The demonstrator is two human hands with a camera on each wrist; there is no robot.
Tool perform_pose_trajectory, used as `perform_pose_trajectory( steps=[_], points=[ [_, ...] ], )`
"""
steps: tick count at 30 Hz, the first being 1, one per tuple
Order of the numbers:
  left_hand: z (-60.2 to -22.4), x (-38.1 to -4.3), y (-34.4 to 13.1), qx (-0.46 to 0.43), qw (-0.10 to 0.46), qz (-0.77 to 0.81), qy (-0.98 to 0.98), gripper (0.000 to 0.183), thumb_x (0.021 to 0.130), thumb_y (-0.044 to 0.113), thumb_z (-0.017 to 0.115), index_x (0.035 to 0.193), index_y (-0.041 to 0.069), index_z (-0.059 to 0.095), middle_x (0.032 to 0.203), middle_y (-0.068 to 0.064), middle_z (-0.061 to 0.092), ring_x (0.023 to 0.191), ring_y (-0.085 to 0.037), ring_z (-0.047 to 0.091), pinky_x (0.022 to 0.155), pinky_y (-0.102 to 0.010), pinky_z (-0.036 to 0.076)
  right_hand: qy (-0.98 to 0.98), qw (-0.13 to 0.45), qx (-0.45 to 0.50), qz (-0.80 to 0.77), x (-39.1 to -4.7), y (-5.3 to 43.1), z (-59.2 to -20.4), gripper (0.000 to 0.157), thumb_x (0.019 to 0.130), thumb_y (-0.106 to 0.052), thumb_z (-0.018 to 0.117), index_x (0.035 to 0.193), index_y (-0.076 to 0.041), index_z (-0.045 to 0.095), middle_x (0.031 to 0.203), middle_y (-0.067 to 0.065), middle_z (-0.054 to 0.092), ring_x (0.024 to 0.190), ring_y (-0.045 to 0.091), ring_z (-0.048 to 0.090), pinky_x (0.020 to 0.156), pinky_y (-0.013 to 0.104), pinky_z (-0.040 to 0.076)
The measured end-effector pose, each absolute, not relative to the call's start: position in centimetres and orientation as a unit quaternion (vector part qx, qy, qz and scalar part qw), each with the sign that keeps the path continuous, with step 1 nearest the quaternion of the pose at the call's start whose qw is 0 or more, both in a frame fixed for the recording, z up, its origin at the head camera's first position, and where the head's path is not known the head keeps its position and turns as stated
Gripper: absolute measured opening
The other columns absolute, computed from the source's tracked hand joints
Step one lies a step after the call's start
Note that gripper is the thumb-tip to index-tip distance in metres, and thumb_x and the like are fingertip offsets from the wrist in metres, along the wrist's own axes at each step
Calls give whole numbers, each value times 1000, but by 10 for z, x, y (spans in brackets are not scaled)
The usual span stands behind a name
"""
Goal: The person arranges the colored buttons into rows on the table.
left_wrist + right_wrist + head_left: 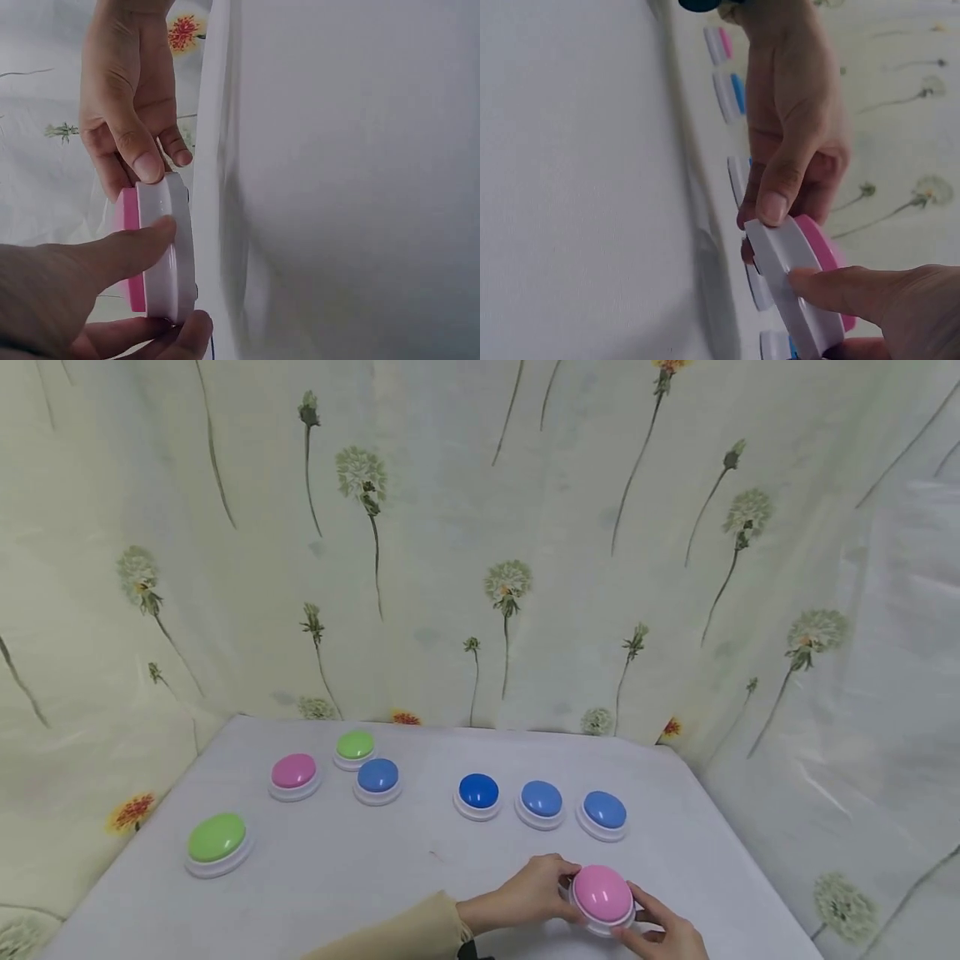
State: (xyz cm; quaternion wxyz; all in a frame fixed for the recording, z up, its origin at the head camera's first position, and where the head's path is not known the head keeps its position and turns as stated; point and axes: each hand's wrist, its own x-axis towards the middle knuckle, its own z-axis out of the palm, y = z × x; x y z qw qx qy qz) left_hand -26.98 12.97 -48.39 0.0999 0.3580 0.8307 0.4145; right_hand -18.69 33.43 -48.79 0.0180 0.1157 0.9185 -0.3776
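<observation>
Head view: left arm (397, 933) reaches across; left hand (528, 895) and right hand (666, 935) curl round opposite sides of the pink button (602, 893), pinching it near the table's (337, 877) front edge, toward its right edge.

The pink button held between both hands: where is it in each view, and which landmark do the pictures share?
Head: pink button at lower right, between the left hand and right hand.
Left wrist: pink button at lower left, seen side-on.
Right wrist: pink button low, right of centre, side-on and tilted.
Shared landmark: flowered cloth, visible in every view.
</observation>
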Motion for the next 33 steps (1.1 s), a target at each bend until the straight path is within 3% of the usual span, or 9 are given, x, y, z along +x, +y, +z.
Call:
perform_pose_trajectory(
  steps=[5, 11, 18, 25, 29, 33],
  points=[
    [-484, -276, 154, 360, 86, 409, 834, 54, 69, 20, 87, 118, 8, 67, 98, 9, 69, 83, 7, 55, 73, -9, 47, 913, 14, 134, -385, -189, 352, -493, 104, 64, -57, 81, 140, 4, 44, 120, 25, 63, 103, 37, 65, 80, 39, 57],
    [-483, -279, 181, 358, 51, 379, 852, 50, 69, 22, 86, 114, 9, 69, 101, 7, 71, 88, 5, 58, 83, -13, 47, 913, 6, 148, -381, -193, 371, -501, 109, 64, -61, 79, 136, 12, 42, 121, 33, 59, 104, 42, 65, 79, 36, 58],
    [-499, -285, 207, 341, 49, 380, 858, 50, 71, 22, 85, 116, 10, 68, 102, 6, 70, 89, 5, 58, 82, -11, 47, 924, -27, 154, -349, -195, 383, -502, 97, 72, -56, 77, 134, 10, 46, 127, 34, 53, 110, 41, 62, 84, 38, 56],
    [-506, -286, 221, 383, 12, 334, 861, 49, 70, 20, 85, 115, 10, 66, 104, 7, 69, 92, 6, 59, 81, -6, 45, 939, -65, 150, -303, -199, 390, -505, 81, 80, -43, 75, 133, 11, 46, 128, 32, 55, 119, 47, 53, 97, 59, 43],
    [-503, -285, 224, 384, 23, 327, 863, 52, 75, 21, 82, 122, 10, 62, 121, 3, 66, 108, 1, 60, 90, -9, 46, 936, -67, 152, -310, -206, 393, -503, 76, 84, -34, 73, 133, 15, 43, 127, 35, 53, 114, 47, 56, 93, 53, 49],
    [-501, -284, 226, 379, 50, 306, 872, 61, 81, 29, 77, 134, 9, 54, 139, -1, 56, 125, -7, 53, 102, -17, 42, 938, -88, 145, -303, -210, 396, -503, 66, 86, -26, 70, 131, 16, 45, 117, 33, 61, 106, 45, 61, 89, 55, 49]
  ],
)
